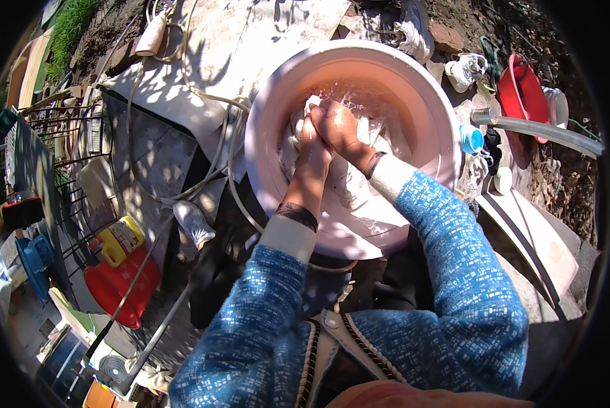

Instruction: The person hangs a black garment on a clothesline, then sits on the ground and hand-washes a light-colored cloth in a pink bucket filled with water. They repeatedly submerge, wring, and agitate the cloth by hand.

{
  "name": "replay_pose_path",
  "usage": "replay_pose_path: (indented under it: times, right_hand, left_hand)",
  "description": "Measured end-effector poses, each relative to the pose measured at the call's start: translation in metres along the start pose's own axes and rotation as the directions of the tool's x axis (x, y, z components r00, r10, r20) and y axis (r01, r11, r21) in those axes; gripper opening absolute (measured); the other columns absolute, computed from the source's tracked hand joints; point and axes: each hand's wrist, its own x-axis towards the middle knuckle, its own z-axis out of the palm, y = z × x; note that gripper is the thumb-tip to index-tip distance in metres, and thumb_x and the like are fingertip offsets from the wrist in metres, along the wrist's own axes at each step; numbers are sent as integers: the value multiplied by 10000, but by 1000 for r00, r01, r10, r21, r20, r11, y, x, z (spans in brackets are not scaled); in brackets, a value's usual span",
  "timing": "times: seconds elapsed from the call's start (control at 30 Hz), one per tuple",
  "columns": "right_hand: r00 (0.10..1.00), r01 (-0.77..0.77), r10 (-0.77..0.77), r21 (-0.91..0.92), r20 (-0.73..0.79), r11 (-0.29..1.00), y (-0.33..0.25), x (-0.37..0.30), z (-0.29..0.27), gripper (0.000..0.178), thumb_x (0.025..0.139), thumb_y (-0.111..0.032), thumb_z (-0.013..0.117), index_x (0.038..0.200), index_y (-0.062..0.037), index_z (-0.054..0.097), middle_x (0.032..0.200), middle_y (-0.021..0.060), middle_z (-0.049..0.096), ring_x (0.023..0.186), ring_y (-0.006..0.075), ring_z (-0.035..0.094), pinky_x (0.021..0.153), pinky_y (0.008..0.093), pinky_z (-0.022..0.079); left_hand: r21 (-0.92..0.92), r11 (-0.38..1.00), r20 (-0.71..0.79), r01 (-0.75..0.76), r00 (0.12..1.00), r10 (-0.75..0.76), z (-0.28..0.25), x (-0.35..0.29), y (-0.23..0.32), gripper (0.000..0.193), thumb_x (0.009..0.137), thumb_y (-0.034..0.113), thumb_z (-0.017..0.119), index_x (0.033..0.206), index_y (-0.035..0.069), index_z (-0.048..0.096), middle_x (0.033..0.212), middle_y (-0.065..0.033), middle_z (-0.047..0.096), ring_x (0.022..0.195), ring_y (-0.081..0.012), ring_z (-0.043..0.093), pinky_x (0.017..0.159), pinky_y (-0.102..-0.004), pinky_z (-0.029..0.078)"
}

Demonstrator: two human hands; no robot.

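Observation:
A large pale pink plastic basin (424, 126) stands in front of me with water in it. Soaked white cloth (351, 182) lies bunched inside, partly under the water. My left hand (312, 139) and my right hand (337, 124) are pressed together over the basin, closed on a bunch of this cloth. A bit of it shows above the knuckles, and small drops splash beyond them. The fingers overlap, so part of the grip is hidden. Both sleeves are blue patterned with white cuffs.
A hose (206, 95) loops along the basin's left. White shoes (466, 71) and a light blue cap-like container (471, 139) lie at right, near a red plastic container (522, 95) and a grey pipe (549, 132). At left are a yellow bottle (123, 241) and a red scoop-shaped piece (125, 285).

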Motion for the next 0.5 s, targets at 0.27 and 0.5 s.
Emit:
replay_pose_path:
  times: [0.27,0.5]
  right_hand:
    - [871,-191,141,-59,-471,980,76,66,3,329,846,-276,535,863,9,697,916,274,686,900,444,668,811,511,522]
    - [941,-224,311,-439,137,870,186,87,48,295,845,-223,602,900,40,725,962,277,691,982,425,666,842,470,518]
  left_hand:
    - [127,986,-475,-106,866,155,-34,25,7,350,1043,410,447,1179,114,576,1170,-86,622,1109,-231,585,994,-423,456]
    - [459,881,-373,-117,875,310,-47,8,7,382,1023,437,502,1266,143,492,1217,-78,537,1127,-299,522,934,-490,455]
